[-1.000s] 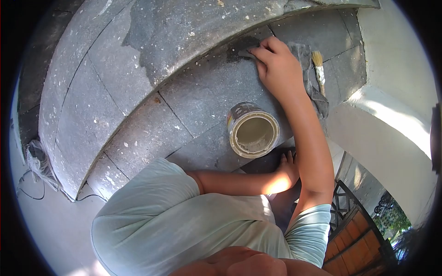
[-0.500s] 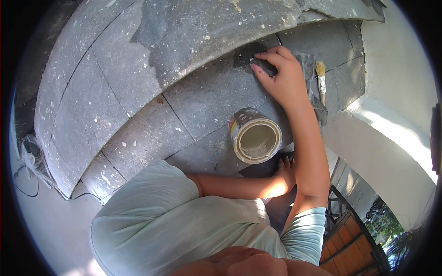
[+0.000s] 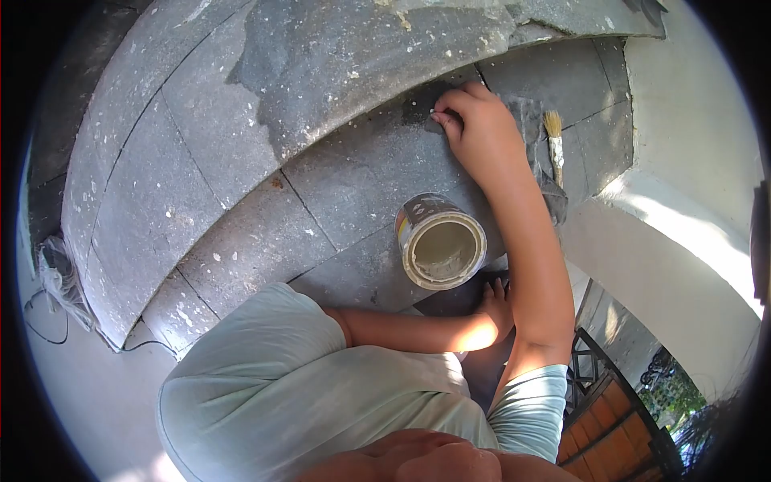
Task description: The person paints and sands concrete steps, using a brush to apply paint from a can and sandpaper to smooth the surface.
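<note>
My right hand [image 3: 486,132] is at the upper right, low over the grey tiles [image 3: 345,185] by the curved step. Its thumb and forefinger are pinched together; a tiny pale speck shows at the tips, too small to name. A dark patch lies on the tile around them. My left hand [image 3: 498,312] rests palm down behind the can, beside my right forearm, fingers apart. Between the two hands stands an open can [image 3: 443,251] with pale residue inside and around its rim.
A brush [image 3: 555,149] with pale bristles lies right of my right hand, beside crumpled clear plastic [image 3: 530,120]. The curved step [image 3: 177,136] with white spots arches across the upper left. A white wall [image 3: 707,104] borders the right. More plastic [image 3: 64,277] lies far left.
The thumb and forefinger of my right hand have closed together from an open spread. The view has shifted slightly. My left hand stays in place.
</note>
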Demonstrator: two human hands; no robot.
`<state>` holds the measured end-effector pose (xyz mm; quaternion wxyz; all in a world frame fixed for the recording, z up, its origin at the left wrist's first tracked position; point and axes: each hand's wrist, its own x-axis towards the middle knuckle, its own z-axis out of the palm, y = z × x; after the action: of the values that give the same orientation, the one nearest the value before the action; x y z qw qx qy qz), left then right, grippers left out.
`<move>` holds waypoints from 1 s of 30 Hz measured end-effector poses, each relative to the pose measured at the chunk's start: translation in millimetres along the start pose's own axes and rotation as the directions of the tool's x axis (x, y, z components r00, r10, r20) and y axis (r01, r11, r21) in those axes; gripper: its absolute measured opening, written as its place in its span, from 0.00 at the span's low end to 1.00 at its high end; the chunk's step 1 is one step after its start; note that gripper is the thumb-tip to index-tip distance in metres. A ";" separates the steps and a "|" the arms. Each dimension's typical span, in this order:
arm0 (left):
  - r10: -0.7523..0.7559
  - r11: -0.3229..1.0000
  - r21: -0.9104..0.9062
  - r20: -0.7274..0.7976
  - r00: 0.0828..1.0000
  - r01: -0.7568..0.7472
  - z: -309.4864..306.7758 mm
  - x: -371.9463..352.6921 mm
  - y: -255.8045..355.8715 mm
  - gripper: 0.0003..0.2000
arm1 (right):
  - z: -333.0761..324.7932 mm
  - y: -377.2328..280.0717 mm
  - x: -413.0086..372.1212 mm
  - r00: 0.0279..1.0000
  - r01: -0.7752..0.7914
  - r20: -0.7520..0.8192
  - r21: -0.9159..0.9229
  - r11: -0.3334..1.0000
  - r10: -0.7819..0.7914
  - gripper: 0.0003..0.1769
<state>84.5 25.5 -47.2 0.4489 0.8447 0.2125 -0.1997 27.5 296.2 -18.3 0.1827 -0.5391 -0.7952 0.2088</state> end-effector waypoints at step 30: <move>-0.001 1.000 0.012 -0.201 0.980 0.004 26.0 12.4 2.6 0.34 | 5.4 2.6 10.9 0.998 0.049 0.029 -0.042 0.998 -0.048 0.04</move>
<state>92.4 4.5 -65.4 0.4196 0.8630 0.2566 -0.1152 23.0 306.5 -23.5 0.1651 -0.5203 -0.8149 0.1947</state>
